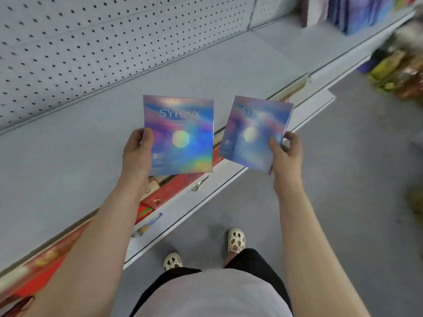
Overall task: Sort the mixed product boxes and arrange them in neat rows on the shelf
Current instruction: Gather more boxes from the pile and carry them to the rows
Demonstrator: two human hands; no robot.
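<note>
Boxes in hand, above the bare shelf (91, 138).
Left hand (137, 152) grips one shiny box (180, 136) mid-frame; right hand (286, 154) pinches its twin (254, 131). Next, probably, standing both side by side.

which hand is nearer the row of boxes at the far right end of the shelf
Right. The right hand, holding one box past the shelf's front edge, lies on the side toward the row of boxes. The left hand holds its box farther left, over the shelf.
</note>
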